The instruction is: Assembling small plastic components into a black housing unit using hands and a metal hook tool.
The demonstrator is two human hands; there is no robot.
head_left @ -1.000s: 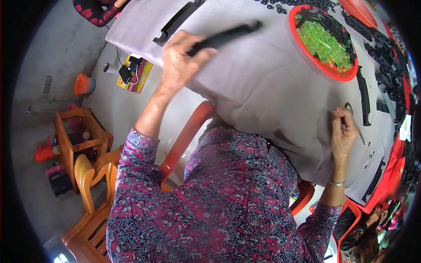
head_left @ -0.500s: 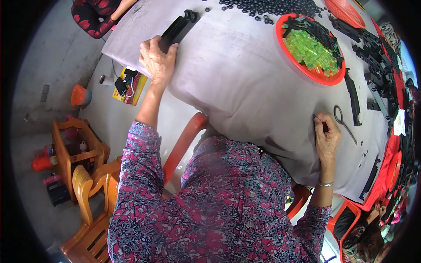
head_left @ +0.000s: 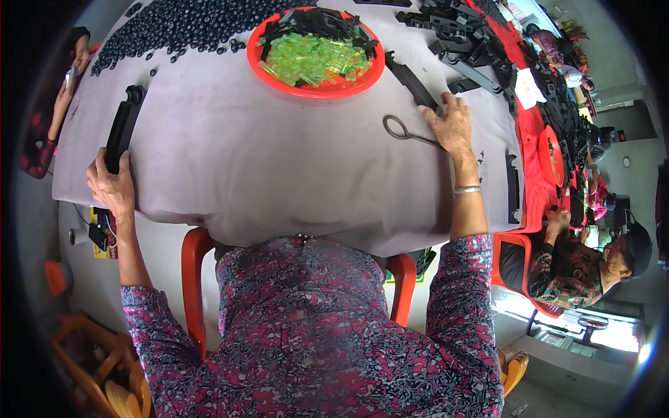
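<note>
At the left side of the cloth-covered table, my left hand (head_left: 111,182) is closed around the near end of a long black plastic piece (head_left: 122,127) with a notched far end. My right hand (head_left: 449,125) is at the right, its thumb and fingers on either side of the near end of a slim black plastic strip (head_left: 412,80), apparently gripping it. Below that hand lies a metal tool with a loop handle (head_left: 397,127), its shaft running toward my wrist. A red tray (head_left: 313,92) beyond holds translucent green pieces (head_left: 313,61) and black strips (head_left: 306,23).
Many small black round parts (head_left: 181,31) are spread along the far left. Black plastic pieces (head_left: 463,38) pile up at the far right, beside a red cloth (head_left: 527,160). One black strip (head_left: 513,188) lies near the right edge. People sit at the left (head_left: 42,125) and right (head_left: 578,272).
The view has swung to the right. My right hand has moved forward from near the table's front edge to the slim black strip. My left hand still grips the long black piece.
</note>
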